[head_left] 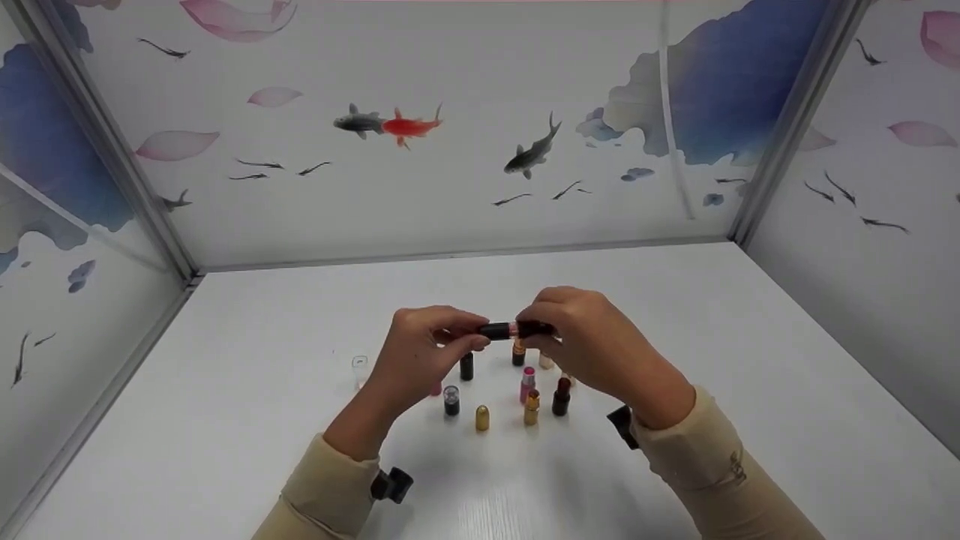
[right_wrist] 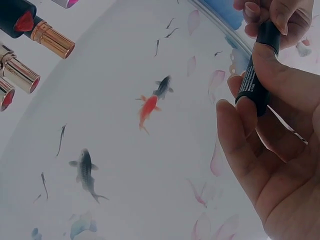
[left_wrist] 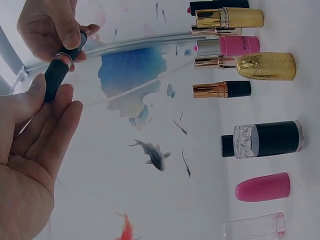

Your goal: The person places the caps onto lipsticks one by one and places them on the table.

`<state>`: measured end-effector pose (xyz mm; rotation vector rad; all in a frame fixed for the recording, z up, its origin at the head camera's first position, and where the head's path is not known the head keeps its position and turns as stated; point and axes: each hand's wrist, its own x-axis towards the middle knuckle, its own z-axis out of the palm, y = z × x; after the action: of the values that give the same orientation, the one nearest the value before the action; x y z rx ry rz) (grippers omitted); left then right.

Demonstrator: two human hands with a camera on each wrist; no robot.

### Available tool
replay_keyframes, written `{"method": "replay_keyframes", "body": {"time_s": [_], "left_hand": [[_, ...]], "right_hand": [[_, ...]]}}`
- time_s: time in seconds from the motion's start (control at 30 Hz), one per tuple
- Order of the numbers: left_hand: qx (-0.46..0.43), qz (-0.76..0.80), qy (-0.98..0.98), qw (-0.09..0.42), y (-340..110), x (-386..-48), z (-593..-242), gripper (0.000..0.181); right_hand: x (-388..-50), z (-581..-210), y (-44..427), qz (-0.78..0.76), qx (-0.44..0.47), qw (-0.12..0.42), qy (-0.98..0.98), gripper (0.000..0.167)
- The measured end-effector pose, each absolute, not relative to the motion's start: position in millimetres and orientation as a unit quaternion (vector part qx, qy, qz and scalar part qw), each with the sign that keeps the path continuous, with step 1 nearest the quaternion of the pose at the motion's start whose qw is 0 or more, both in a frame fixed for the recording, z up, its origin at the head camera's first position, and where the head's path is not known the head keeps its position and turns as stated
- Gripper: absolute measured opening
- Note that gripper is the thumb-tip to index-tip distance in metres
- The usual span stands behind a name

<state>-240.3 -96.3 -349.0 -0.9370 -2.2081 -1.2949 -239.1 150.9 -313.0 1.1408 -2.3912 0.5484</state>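
Note:
A black lipstick tube with a pinkish metallic ring near its middle lies level between both hands, above the table. My left hand pinches its plain end between thumb and fingers. At the other end, my right hand grips the part that carries small white print, seen in the right wrist view on the tube. In the left wrist view the ring shows on the tube, between the two hands. Whether the two parts are fully joined I cannot tell.
Below the hands, several lipsticks and caps stand upright on the white table: a gold cap, a gold lipstick, a dark red lipstick, a pink cap and a clear cap. Fish-patterned panels enclose the table.

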Motion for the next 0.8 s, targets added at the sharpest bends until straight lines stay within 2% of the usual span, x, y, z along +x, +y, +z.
{"method": "replay_keyframes", "body": {"time_s": [0.8], "left_hand": [[-0.314, -0.467, -0.8, 0.21, -96.0, -238.8, -349.6, 0.015]], "right_hand": [[-243.7, -322.7, 144.9, 0.188, 0.43, 0.271, -0.84, 0.017]]}}
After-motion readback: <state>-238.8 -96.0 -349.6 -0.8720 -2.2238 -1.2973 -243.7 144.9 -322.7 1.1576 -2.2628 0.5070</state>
